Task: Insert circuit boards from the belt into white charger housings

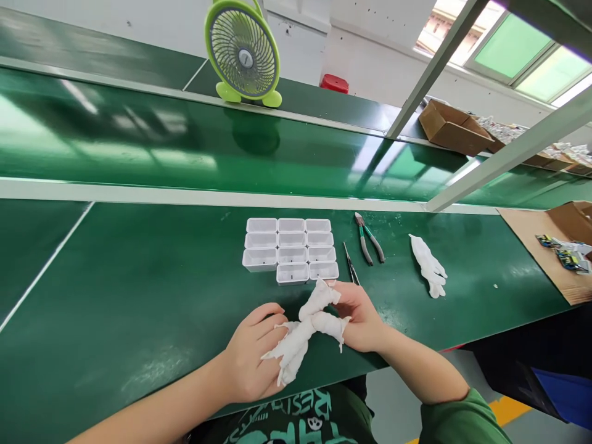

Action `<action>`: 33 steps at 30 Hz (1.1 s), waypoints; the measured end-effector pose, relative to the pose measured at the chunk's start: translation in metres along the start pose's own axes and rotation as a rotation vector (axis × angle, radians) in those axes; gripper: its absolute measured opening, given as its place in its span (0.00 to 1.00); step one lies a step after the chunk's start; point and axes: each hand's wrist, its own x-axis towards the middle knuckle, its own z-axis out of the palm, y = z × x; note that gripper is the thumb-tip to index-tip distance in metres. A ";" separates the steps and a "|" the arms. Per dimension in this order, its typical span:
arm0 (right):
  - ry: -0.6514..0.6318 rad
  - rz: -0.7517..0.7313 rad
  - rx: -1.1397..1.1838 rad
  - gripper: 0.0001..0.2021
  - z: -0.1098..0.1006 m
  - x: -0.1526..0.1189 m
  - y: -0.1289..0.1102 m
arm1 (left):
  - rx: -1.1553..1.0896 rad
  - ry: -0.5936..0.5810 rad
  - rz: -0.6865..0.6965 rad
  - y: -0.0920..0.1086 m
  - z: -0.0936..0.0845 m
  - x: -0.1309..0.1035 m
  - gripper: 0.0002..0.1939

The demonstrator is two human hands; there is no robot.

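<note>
A crumpled white glove (303, 336) is bunched between my two hands, just above the front of the table. My left hand (254, 354) grips its lower left part, with the thumb and index finger curled beside it. My right hand (363, 317) holds the upper right part, and its fingertips are covered by the fabric. Whether any fingers sit inside the glove I cannot tell. Close beyond my right hand lie pointed tweezers (351, 264), their near end hidden by the hand. A second white glove (428, 266) lies flat farther right.
Several small clear plastic bins (292, 254) stand grouped on the green table (152, 296). Diagonal cutters (369, 239) with green-grey handles lie right of them. Circuit boards (571, 256) rest on cardboard (531, 246) at far right. A green fan (244, 55) stands on the raised shelf behind.
</note>
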 end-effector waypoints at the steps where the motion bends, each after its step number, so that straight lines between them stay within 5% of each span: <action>1: -0.007 -0.008 0.000 0.08 0.000 0.000 0.000 | -0.001 0.002 0.008 -0.001 0.000 0.000 0.05; 18: -0.057 -0.150 -0.033 0.08 -0.008 -0.001 -0.003 | -0.050 0.000 -0.029 0.000 -0.001 0.005 0.06; 21: -0.013 -0.122 -0.046 0.09 -0.008 -0.002 -0.001 | -0.347 -0.043 -0.205 0.006 -0.004 0.010 0.10; 28: 0.102 -0.002 -0.046 0.09 -0.008 -0.003 0.004 | -1.637 -0.205 -0.947 0.006 -0.014 0.021 0.27; 33: 0.090 -0.022 -0.072 0.09 -0.008 -0.003 0.004 | -1.912 -0.138 -0.968 -0.008 -0.019 0.029 0.26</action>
